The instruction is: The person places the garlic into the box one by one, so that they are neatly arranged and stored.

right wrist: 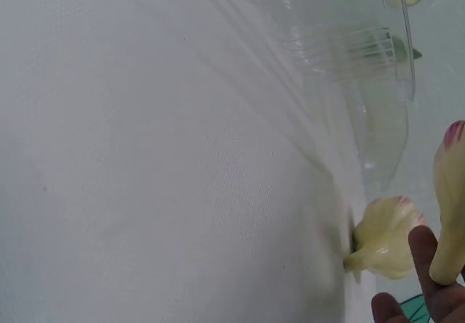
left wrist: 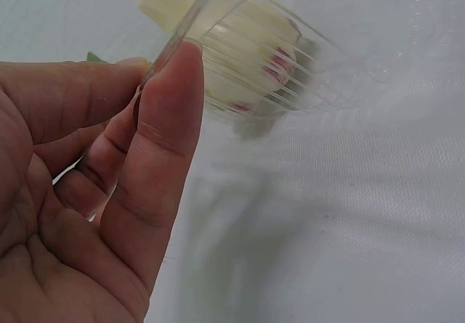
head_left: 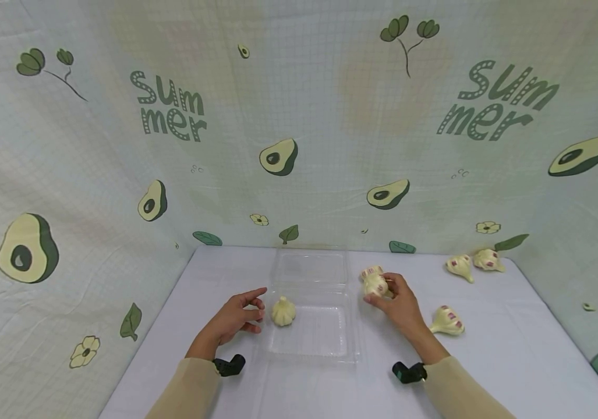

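One garlic bulb [head_left: 375,286] is pinched in the fingers of the right hand [head_left: 402,304], beside a clear plastic box [head_left: 351,340] whose rim the left hand [head_left: 236,317] pinches between its fingers. The bulb looks light, firm, perhaps slippery; its rounded body seems the surest hold.

Clear box [head_left: 314,334] common to all views

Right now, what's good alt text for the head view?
Fingers of a person's right hand hold a garlic bulb right of an open clear container, which has one bulb inside and the left hand at its left edge. Another bulb sits beyond the held one; three more bulbs lie farther right, before an avocado-print cloth.
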A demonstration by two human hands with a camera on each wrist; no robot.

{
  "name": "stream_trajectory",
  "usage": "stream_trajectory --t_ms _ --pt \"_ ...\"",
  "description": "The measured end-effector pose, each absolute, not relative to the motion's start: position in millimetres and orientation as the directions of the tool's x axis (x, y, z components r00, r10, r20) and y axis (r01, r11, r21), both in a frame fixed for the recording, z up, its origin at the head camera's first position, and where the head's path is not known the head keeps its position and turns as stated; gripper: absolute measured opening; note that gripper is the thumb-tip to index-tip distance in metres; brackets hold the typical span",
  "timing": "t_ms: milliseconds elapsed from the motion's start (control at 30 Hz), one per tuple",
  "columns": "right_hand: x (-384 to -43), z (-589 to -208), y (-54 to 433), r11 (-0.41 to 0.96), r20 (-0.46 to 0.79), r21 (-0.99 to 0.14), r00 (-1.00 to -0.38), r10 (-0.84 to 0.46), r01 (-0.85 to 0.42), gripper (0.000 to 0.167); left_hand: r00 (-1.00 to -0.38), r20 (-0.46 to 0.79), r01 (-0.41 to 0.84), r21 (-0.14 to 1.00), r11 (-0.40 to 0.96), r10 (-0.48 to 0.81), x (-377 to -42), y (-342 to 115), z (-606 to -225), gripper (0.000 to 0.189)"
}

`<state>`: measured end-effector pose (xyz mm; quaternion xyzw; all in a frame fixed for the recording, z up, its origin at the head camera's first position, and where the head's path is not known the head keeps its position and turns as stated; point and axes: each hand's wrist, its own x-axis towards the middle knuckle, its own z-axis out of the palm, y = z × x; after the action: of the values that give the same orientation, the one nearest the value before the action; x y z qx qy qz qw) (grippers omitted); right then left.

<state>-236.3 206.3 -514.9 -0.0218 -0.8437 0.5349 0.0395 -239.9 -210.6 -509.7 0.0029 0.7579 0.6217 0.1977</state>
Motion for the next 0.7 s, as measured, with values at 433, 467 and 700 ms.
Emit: stream_trajectory --t_ms 433,467,700 --pt "-232.8 -516.7 208.1 0.42 0.073 -0.908 -0.985 0.156 -0.001 0.071 -0.922 -0.288 -0.233 0.946 0.225 0.259 -240.2 -211.4 -510.9 0.068" --pt "-232.4 -516.8 207.9 0.41 0.077 -0.912 -0.984 0.16 -0.005 0.071 -0.922 -0.288 -0.232 0.946 0.226 0.259 -240.3 -211.4 -510.9 0.068" --pt "-232.0 -517.7 209.4 0.373 0.077 -0.928 -0.982 0.171 -0.008 0.069 -0.922 -0.289 -0.233 0.945 0.228 0.256 -240.4 -211.0 -511.7 0.069"
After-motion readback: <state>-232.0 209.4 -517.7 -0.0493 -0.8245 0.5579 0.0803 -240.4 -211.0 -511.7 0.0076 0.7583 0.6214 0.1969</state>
